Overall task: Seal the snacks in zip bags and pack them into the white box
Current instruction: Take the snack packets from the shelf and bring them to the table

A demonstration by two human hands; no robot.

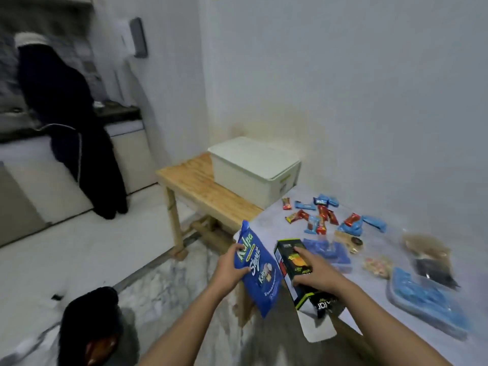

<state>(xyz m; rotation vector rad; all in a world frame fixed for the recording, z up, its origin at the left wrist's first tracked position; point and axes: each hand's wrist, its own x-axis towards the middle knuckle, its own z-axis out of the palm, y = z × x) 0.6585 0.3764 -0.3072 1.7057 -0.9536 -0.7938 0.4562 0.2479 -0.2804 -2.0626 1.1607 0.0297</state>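
Note:
My left hand (230,268) grips a blue snack bag (257,270) and holds it upright at the table's near left edge. My right hand (315,270) clasps a black snack box (287,260) with an open flap at its near end. The white box (254,171) stands with its lid on upon a wooden side table (206,192), beyond both hands. Small red and blue wrapped snacks (323,215) lie scattered on the pale table top (449,347). Filled zip bags (427,299) rest to the right of my right hand.
A person in dark clothes (66,122) stands at a counter at the far left. Another person's dark-haired head (89,323) is low at the bottom left. A white wall runs behind the table. Marble floor lies to the left.

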